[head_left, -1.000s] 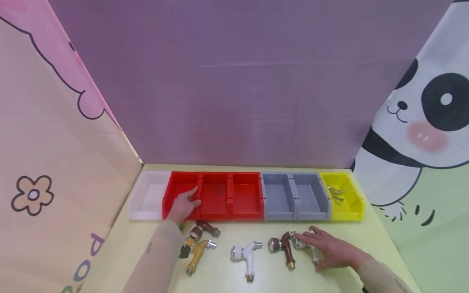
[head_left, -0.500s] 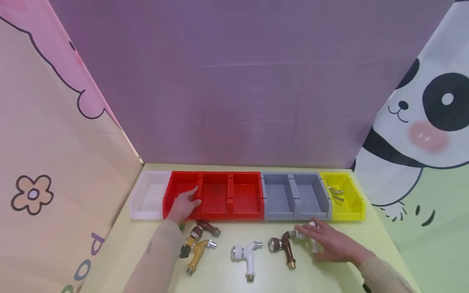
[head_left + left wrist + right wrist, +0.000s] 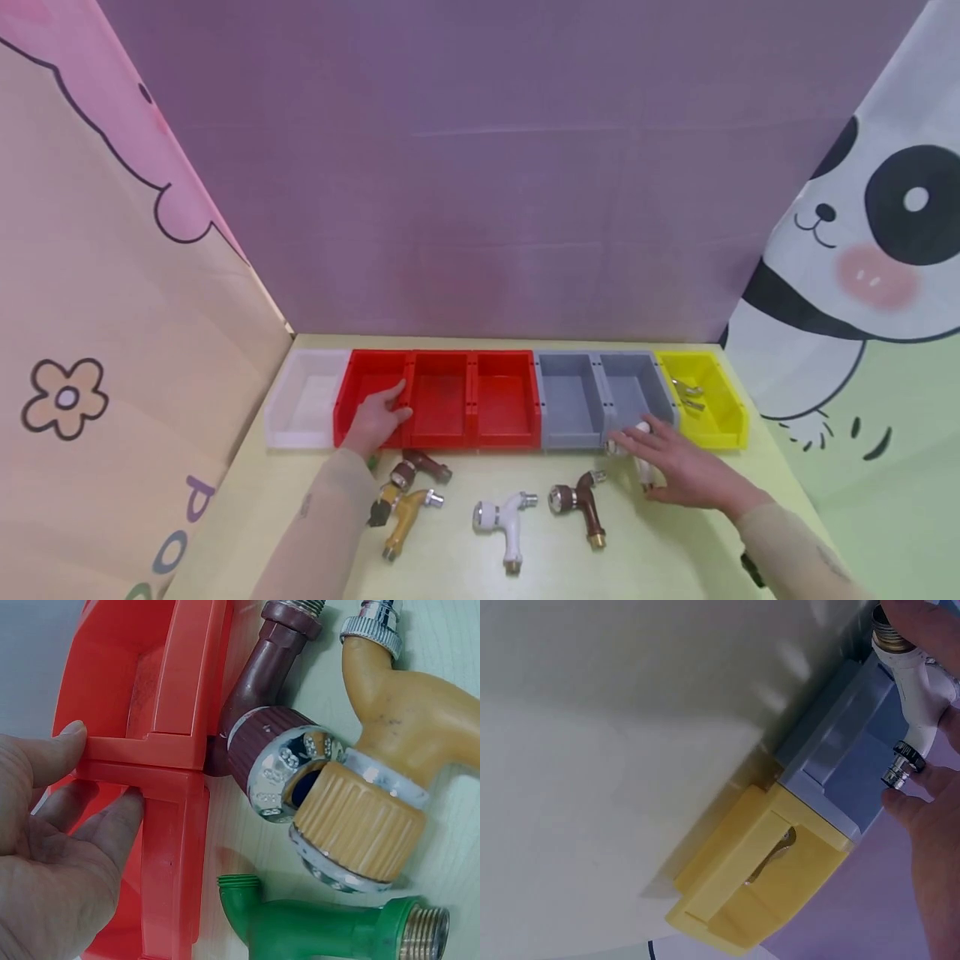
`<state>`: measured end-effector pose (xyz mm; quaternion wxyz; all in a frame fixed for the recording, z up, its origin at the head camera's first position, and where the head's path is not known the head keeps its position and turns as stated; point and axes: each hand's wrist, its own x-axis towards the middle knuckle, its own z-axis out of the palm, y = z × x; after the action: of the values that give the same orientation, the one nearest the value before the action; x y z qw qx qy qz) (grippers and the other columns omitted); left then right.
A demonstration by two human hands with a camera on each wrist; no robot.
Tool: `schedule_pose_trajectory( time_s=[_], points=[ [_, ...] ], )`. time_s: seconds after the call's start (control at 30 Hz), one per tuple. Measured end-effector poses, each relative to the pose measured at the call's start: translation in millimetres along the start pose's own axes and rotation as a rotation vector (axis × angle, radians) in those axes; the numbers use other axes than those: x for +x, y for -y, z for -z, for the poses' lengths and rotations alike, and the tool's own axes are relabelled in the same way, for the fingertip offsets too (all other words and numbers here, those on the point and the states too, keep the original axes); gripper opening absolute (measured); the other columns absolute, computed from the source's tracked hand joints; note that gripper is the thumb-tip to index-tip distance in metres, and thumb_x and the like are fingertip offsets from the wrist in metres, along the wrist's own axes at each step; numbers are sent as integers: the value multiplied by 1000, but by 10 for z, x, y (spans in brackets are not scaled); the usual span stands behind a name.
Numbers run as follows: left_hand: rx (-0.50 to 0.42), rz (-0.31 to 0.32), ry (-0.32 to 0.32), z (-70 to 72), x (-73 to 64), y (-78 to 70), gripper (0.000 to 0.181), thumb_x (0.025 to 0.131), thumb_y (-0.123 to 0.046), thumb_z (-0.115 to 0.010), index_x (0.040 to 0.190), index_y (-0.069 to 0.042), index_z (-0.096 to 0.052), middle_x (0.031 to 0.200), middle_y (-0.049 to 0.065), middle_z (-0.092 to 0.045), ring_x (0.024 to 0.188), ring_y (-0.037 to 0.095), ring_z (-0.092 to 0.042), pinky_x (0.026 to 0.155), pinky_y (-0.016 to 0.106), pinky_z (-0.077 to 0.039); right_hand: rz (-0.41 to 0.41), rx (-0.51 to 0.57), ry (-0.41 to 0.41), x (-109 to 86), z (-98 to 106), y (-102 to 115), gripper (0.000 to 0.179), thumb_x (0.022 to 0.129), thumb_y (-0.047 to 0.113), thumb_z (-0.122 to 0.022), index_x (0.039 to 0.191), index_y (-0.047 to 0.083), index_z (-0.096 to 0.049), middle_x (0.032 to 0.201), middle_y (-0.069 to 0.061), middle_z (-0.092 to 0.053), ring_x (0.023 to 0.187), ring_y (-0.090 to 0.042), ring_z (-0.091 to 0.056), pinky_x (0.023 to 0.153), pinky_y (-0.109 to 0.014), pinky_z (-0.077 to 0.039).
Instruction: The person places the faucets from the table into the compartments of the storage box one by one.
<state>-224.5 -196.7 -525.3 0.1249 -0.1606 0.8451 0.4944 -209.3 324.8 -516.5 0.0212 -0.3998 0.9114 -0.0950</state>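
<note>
In the head view my left hand [image 3: 372,422] is at the leftmost red bin [image 3: 362,379]. The left wrist view shows its thumb and fingers pinching the adjoining walls of two red bins [image 3: 142,761]. My right hand [image 3: 690,473] holds a white tap [image 3: 915,694] just in front of the right grey bin [image 3: 632,385]. Its threaded inlet and metal spout end show between thumb and fingers in the right wrist view. Closest to my left hand lie a dark brown tap [image 3: 262,682], a yellow tap [image 3: 397,712] and a green tap [image 3: 315,926].
Another white tap [image 3: 510,533] and a brown tap [image 3: 588,512] lie on the table [image 3: 450,575]. Along the back runs a row of bins, from a white bin [image 3: 303,437] to a yellow bin [image 3: 720,437] with small metal pieces inside. A purple sheet [image 3: 480,167] hangs behind.
My right hand has lifted the white tap from beside the brown tap and moved it toward the right grey bin. The left hand has stayed in place.
</note>
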Motion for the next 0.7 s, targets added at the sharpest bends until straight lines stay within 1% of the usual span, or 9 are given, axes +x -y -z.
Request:
schedule_pose_trajectory(
  time_s=[0.1,0.27,0.37,0.6,0.7],
  points=[
    [-1,-7,1,0,5,-3,70,100,-19,-67,161,-23,-34,161,11,-39,146,41,-35,104,53,-52,14,-29,-28,33,34,-53,103,71,26,-95,159,23,-40,153,-12,-52,141,-55,-37,104,-72,-41],
    [7,-18,0,2,7,-7,69,100,-19,-67,161,-23,-35,161,12,-40,145,41,-36,104,53,-51,22,-67,-60,81,86,-131,106,69,26,-96,158,21,-40,152,-12,-52,141,-56,-35,101,-68,-45],
    [8,-28,1,6,3,-4,69,100,-19,-67,161,-22,-34,161,13,-39,145,42,-36,105,53,-51,15,-85,-64,105,127,-154,106,69,26,-96,159,21,-40,152,-12,-52,142,-56,-35,102,-68,-44],
    [17,-10,-3,4,-2,-9,70,99,-20,-68,161,-23,-34,160,12,-41,144,41,-37,101,52,-54,6,-120,-56,139,183,-179,108,68,27,-97,159,23,-39,151,-12,-53,142,-54,-35,106,-66,-42],
    [20,-4,-3,8,-2,-3,71,99,-20,-69,161,-22,-34,160,12,-41,144,41,-37,101,52,-54,3,-126,-50,159,189,-201,108,70,28,-96,160,24,-37,153,-12,-52,143,-53,-34,109,-67,-40]
  ],
)
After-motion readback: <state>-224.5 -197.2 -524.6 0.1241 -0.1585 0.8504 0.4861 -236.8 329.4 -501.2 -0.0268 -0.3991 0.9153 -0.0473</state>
